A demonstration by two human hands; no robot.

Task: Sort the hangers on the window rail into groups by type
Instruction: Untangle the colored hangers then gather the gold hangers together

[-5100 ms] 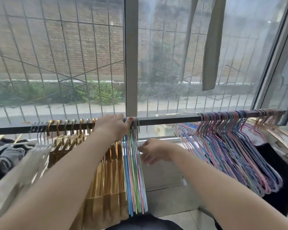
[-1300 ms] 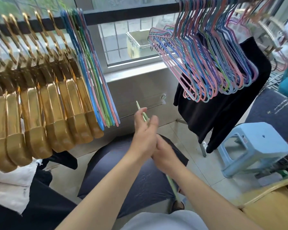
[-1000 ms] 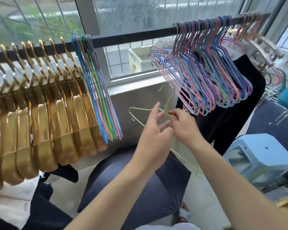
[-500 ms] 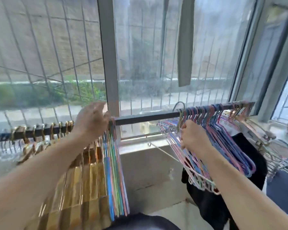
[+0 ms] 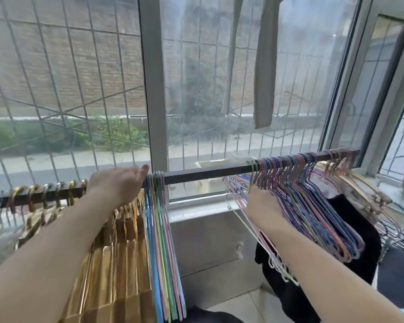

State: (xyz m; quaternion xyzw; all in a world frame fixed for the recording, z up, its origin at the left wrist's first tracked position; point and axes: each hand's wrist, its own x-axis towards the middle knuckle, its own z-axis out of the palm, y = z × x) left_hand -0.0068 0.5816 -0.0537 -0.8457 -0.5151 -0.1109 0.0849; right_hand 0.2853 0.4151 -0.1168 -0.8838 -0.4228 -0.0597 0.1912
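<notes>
Window rail: dark bar running across the window, carrying several hanger groups. Gold hangers: packed at the rail's left. Small set of thin coloured hangers: hung tight against the gold ones, hooks close together. Large bunch of thin coloured hangers: further right, fanned and tangled, with a bare stretch of rail between the two coloured sets. Rose-gold hangers: at the far right end. Left hand: laid over the rail at the small set's hooks, fingers extended and close together, steadying the stack. Right hand: at the left edge of the large bunch, fingers curled in among the wires; which hanger they grip cannot be told. Step in hand, judged: taking one thin hanger from the bunch to join the small set. Handling advice: lift a single hook clear before sliding left, as neighbouring wires may snag; seat it flush beside the left hand.
</notes>
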